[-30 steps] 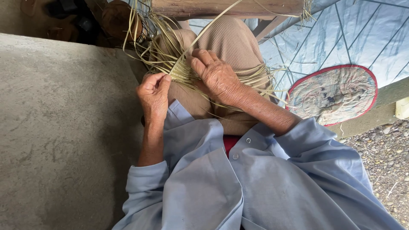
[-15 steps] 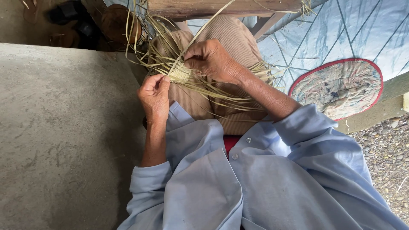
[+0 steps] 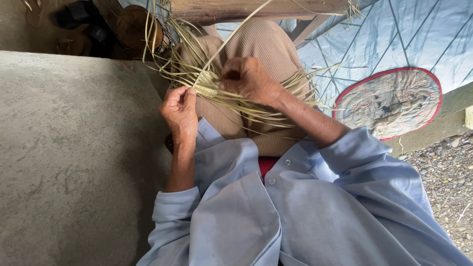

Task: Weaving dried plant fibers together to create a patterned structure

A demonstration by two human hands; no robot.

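Observation:
A small woven piece of pale straw strips (image 3: 207,90) rests over my lap, on tan ribbed trousers (image 3: 261,49). Long loose strips fan out from it to the left, upward and to the right. My left hand (image 3: 180,111) pinches the near left edge of the weave between thumb and fingers. My right hand (image 3: 249,79) lies on top of the weave with its fingers curled around strips. The centre of the weave is partly hidden under that hand. I wear a light blue long-sleeved shirt (image 3: 295,212).
A grey concrete slab (image 3: 74,148) fills the left side. A wooden beam (image 3: 246,7) crosses the top. A round fan with a red rim (image 3: 389,101) lies on a blue sheet (image 3: 394,34) at the right. Gravel (image 3: 443,172) lies at lower right. Dark sandals (image 3: 79,24) sit top left.
My right hand has moved up and away from me over the weave, drawing strips along. My left hand keeps its hold on the near edge. The camera has shifted slightly.

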